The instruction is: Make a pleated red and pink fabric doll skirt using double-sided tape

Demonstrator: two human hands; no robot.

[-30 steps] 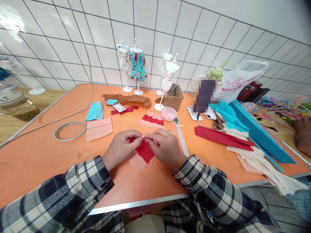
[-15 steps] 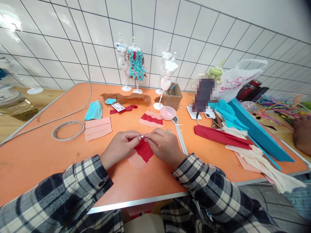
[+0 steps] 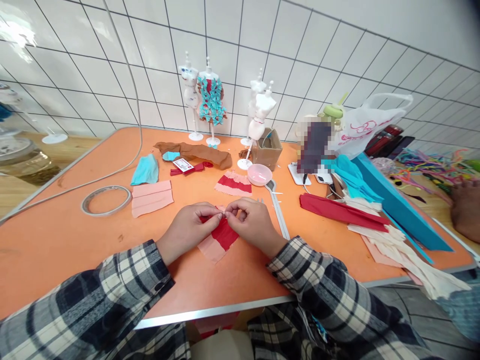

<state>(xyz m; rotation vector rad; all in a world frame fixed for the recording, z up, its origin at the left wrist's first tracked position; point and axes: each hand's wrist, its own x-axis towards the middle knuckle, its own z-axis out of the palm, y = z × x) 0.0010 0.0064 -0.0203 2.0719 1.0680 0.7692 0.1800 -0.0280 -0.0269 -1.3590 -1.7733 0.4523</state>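
A red-and-pink piece of cloth (image 3: 226,236) lies aslant on the orange table in front of me. At its upper edge my left hand (image 3: 189,226) is closed, thumb and forefinger pinching the cloth. My right hand (image 3: 255,225) pinches the same edge from the other side, the fingertips of both hands almost touching. A tiny pale bit shows between the fingertips, too small to name. Just beyond lies a second pink-and-red striped cloth piece (image 3: 233,183). Small scissors, mostly hidden, lie behind my right hand.
Small white mannequins (image 3: 264,107), one dressed in turquoise (image 3: 211,100), stand along the tiled wall. A pink bowl (image 3: 259,175), cardboard box (image 3: 268,149), tape roll (image 3: 106,201), pink cloth (image 3: 152,199) and red cloth (image 3: 343,212) surround my hands. Another person's hand (image 3: 465,210) is at far right.
My fingertips have shifted slightly right along the cloth's upper edge, and my right fingers are more curled. The small white bit at the fingertips shows less now. More red cloth shows beside my left fingers.
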